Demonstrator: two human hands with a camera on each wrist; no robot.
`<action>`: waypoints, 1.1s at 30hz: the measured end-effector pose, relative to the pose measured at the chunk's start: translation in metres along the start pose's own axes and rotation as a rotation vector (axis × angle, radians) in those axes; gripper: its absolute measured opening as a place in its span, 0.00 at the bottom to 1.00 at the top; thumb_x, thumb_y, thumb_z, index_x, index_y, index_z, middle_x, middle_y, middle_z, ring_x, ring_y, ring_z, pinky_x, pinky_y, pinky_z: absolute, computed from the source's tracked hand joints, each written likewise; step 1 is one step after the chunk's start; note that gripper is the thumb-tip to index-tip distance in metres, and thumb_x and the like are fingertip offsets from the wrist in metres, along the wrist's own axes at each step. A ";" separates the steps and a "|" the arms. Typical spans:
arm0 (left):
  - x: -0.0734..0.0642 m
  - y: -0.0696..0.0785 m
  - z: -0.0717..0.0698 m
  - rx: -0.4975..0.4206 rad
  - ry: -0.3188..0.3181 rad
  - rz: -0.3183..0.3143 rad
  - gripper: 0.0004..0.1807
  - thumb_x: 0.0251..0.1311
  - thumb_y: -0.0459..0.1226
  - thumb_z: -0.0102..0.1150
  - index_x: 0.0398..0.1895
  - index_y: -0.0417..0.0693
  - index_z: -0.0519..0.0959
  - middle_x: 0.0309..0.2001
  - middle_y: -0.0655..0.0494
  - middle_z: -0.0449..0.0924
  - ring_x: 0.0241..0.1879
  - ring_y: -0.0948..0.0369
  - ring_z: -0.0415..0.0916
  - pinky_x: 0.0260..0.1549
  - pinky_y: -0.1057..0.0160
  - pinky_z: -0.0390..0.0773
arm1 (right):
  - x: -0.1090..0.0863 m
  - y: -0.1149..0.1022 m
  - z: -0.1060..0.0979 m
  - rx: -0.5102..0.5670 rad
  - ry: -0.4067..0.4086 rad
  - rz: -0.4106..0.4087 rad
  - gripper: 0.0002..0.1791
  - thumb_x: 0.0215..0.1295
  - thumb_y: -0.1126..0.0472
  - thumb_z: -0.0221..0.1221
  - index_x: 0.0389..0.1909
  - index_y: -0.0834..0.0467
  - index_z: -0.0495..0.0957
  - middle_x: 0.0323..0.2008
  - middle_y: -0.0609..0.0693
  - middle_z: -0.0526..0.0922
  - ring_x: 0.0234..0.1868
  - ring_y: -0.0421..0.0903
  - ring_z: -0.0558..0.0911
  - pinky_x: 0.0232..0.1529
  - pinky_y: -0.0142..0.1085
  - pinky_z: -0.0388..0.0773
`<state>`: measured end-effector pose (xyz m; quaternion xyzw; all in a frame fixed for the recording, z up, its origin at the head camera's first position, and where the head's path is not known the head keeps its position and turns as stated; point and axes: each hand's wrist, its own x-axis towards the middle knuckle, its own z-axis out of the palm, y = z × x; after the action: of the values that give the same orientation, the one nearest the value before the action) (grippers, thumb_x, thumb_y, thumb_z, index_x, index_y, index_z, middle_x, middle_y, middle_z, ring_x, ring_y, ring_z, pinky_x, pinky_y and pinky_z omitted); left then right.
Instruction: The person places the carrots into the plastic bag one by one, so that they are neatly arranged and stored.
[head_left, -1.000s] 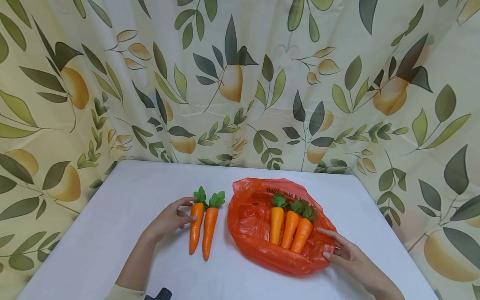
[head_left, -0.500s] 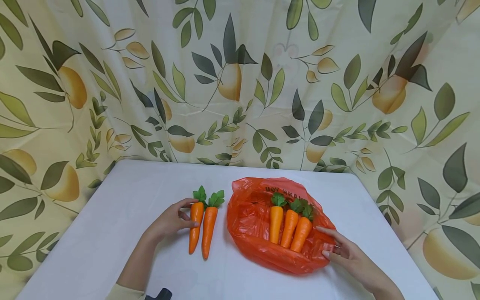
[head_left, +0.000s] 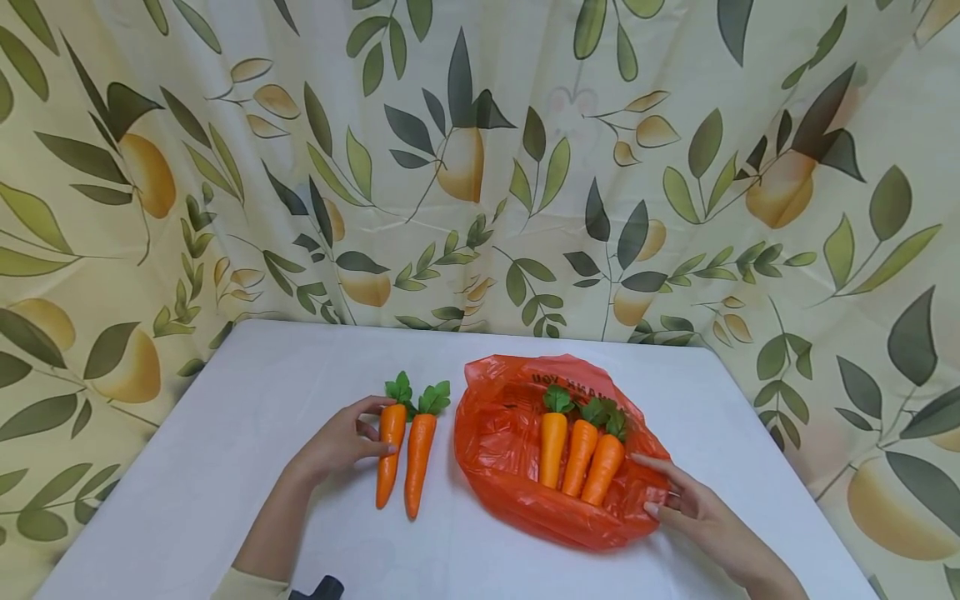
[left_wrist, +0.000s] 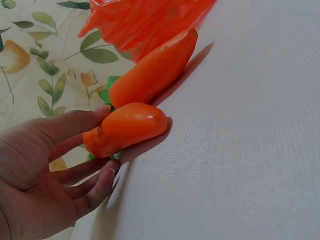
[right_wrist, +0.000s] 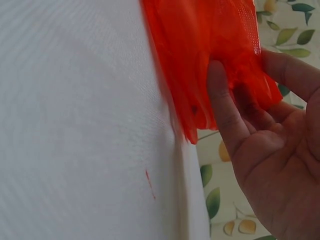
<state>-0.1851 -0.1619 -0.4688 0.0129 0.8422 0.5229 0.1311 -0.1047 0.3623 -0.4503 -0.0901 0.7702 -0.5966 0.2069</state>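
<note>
On the white table, my left hand has its thumb and fingers around an orange carrot with green leaves. The left wrist view shows the thumb on one side of this carrot and curled fingers on the other. A second carrot lies just to its right, untouched. Further right, a red plastic bag lies with its mouth spread wide, and 3 carrots rest inside. My right hand holds the bag's right rim. Up close, the right thumb lies over the thin plastic, with fingers behind it.
A leaf-and-fruit patterned curtain hangs behind the table. A dark object shows at the bottom edge by the left sleeve.
My left thumb has slid a little lower along the left carrot. The right hand, the bag and the other carrots have stayed in place.
</note>
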 end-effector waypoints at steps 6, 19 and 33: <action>-0.002 0.002 -0.002 -0.050 0.030 -0.007 0.35 0.56 0.30 0.75 0.67 0.53 0.76 0.63 0.47 0.73 0.46 0.53 0.80 0.42 0.55 0.85 | -0.001 0.000 0.000 -0.026 -0.001 -0.009 0.35 0.77 0.63 0.58 0.80 0.60 0.56 0.78 0.72 0.42 0.60 0.25 0.72 0.56 0.33 0.77; -0.003 0.003 -0.004 -0.070 0.058 -0.015 0.36 0.56 0.27 0.73 0.69 0.53 0.74 0.66 0.46 0.70 0.46 0.52 0.79 0.41 0.55 0.85 | 0.001 -0.002 -0.001 -0.007 0.009 0.032 0.35 0.77 0.62 0.58 0.80 0.57 0.57 0.79 0.70 0.43 0.59 0.25 0.72 0.56 0.35 0.79; -0.005 0.018 -0.004 -0.057 0.052 -0.004 0.37 0.57 0.30 0.73 0.71 0.54 0.73 0.65 0.48 0.70 0.48 0.51 0.78 0.42 0.54 0.84 | -0.001 -0.003 0.000 -0.024 0.043 0.035 0.35 0.77 0.61 0.59 0.80 0.58 0.58 0.79 0.69 0.46 0.60 0.26 0.71 0.56 0.34 0.78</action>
<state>-0.1835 -0.1585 -0.4504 -0.0058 0.8300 0.5467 0.1106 -0.1041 0.3621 -0.4473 -0.0663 0.7828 -0.5856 0.1996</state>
